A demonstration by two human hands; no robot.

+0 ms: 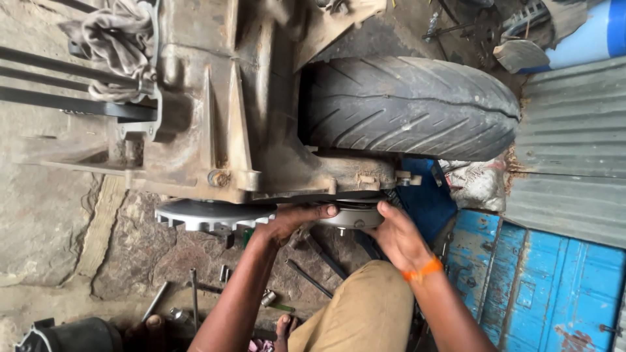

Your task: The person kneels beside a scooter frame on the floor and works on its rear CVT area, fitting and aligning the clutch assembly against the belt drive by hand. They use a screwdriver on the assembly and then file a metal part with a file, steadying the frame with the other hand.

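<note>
Under the dirty metal engine casing [215, 130], beside the black rubber tyre [411, 104], we see a round grey metal clutch drum [355, 217] between both hands. We judge it heavy, stiff and maybe greasy, so its rim is the best place to grip. Our left hand [293, 221] curls fingers around its edge; our right hand [398, 238] presses spread fingers against the other side, both forearms reaching up.
</note>
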